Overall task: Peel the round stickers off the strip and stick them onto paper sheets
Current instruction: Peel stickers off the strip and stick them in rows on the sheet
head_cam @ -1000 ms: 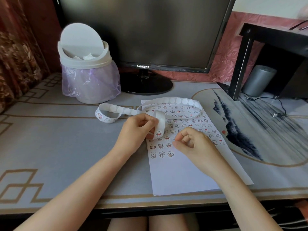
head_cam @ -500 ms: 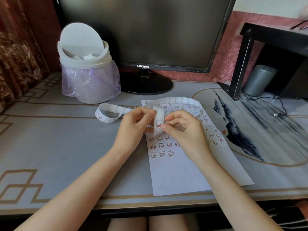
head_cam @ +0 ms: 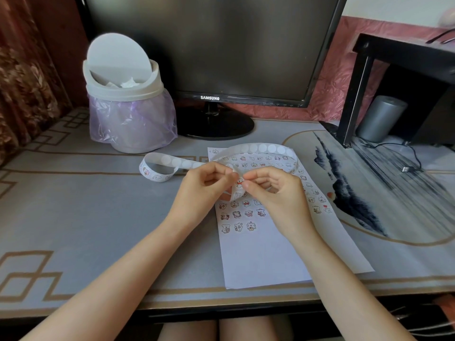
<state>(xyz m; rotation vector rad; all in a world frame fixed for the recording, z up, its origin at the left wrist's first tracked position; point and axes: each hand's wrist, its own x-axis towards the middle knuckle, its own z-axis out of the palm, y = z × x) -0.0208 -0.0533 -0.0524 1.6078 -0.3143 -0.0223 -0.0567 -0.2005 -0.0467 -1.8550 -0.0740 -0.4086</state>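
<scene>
A long white sticker strip point(head_cam: 261, 148) loops over the desk, its left end curled point(head_cam: 157, 168) near the bin. My left hand point(head_cam: 204, 190) pinches a bent part of the strip above the paper. My right hand point(head_cam: 273, 190) pinches at a round cartoon sticker point(head_cam: 239, 182) on that bent part. Below them lies a white paper sheet point(head_cam: 261, 257), its upper half covered with several rows of stuck stickers, its lower half blank.
A black monitor point(head_cam: 211, 50) on its stand sits behind the sheet. A white swing-lid bin point(head_cam: 125, 94) with a purple bag stands at the back left. A black shelf point(head_cam: 403, 52) and a grey cylinder point(head_cam: 379, 119) are at the right.
My right hand rose from the paper sheet to the strip held by my left hand and now pinches at a sticker on it. The left hand has barely moved.
</scene>
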